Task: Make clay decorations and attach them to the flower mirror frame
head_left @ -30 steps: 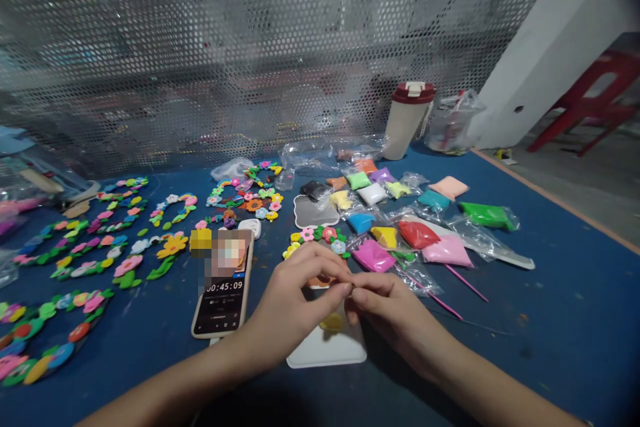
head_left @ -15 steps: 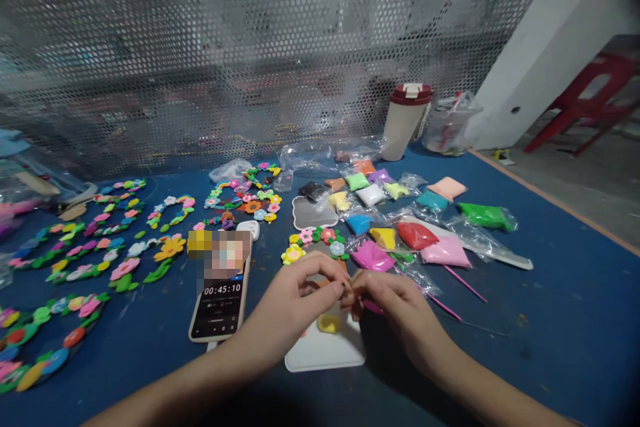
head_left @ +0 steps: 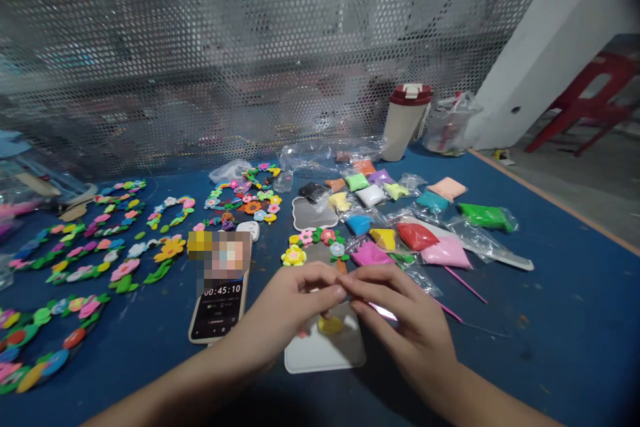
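My left hand (head_left: 303, 300) and my right hand (head_left: 405, 310) meet at the fingertips, both closed in a pinch. Whatever sits between the fingers is too small or hidden to make out. Below them lies a white board (head_left: 325, 357) with a yellow piece of clay (head_left: 330, 325) on it. Just beyond my hands is a small mirror (head_left: 320, 252) edged with clay flowers, partly covered by my fingers; a yellow flower (head_left: 294, 255) shows at its left. A pink stick-like tool (head_left: 384, 311) passes beneath my right hand.
Bags of coloured clay (head_left: 417, 235) lie beyond my right hand, near a plain wavy-edged mirror (head_left: 315, 212). A phone (head_left: 217, 317) rests left of my hands. Several flower-decorated pieces (head_left: 170, 248) spread across the left. A lidded cup (head_left: 403, 123) stands by the perforated metal screen (head_left: 250, 53).
My right hand has turned, its fingers now stretching further toward my left fingertips. My left hand has shifted slightly down. The things on the table have stayed put.
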Demonstrator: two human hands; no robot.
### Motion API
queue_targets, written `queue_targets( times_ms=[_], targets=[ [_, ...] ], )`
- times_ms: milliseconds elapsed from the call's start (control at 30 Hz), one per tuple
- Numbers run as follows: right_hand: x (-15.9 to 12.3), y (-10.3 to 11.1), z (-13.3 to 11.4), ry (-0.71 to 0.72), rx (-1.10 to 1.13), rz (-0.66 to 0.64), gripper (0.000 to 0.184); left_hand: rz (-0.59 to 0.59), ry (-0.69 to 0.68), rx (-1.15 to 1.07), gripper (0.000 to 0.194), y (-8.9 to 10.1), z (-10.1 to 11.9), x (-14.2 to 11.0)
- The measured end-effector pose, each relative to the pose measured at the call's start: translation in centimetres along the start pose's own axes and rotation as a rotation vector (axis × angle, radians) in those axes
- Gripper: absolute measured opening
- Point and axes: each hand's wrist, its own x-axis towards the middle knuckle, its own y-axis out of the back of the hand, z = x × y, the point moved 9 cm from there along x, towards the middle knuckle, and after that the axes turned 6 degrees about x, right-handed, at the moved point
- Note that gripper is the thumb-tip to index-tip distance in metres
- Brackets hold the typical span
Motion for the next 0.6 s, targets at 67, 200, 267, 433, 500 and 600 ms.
queue_targets(
  times_ms=[67, 200, 267, 433, 500, 600],
  targets=[
    [0.1, 0.2, 0.2, -0.026, 0.035, 0.016, 0.043, -0.009, 0.027, -0.034, 0.018, 0.0, -0.5, 0.0],
    [0.0, -0.2, 1.3, -0.162, 0.196, -0.016, 0.033, 0.014, 0.003, -0.076, 0.019, 0.3, -0.6, 0.1],
    [-0.3, -0.6, 2.3, -0.27, 0.314, -0.042, 0.027, 0.014, 0.013, -0.074, 0.02, 0.4, -0.8, 0.2],
    [-0.9, -1.3, 4.4, -0.473, 0.571, -0.02, 0.022, 0.014, 0.05, -0.055, 0.019, 0.3, -1.1, 0.3],
    [-1.0, -1.5, 5.0, -0.535, 0.626, -0.004, 0.022, 0.019, 0.059, -0.052, 0.017, 0.3, -1.1, 0.3],
    [-1.0, -1.7, 5.2, -0.57, 0.659, 0.004, 0.021, 0.015, 0.071, -0.058, 0.017, 0.2, -1.2, 0.2]
  ],
)
